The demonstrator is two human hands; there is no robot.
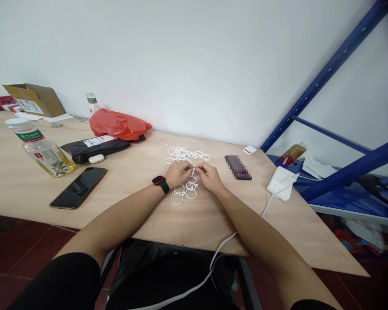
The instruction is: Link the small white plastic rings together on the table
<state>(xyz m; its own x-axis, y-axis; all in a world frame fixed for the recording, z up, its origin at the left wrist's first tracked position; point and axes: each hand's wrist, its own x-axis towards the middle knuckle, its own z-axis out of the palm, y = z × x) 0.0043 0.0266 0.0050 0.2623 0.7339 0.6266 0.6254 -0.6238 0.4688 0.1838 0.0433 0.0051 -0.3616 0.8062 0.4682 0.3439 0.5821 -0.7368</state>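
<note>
My left hand, with a dark watch on its wrist, and my right hand meet over the table. Fingertips of both are pinched on a small white plastic ring, mostly covered by the fingers. Just below them several white rings lie on the wood, some joined by small loops. Behind the hands sits a tangled heap of more white rings.
On the left stand a tea bottle, a phone, a black parcel, a red bag and a cardboard box. To the right are another phone, a white power strip with its cable, and a blue rack.
</note>
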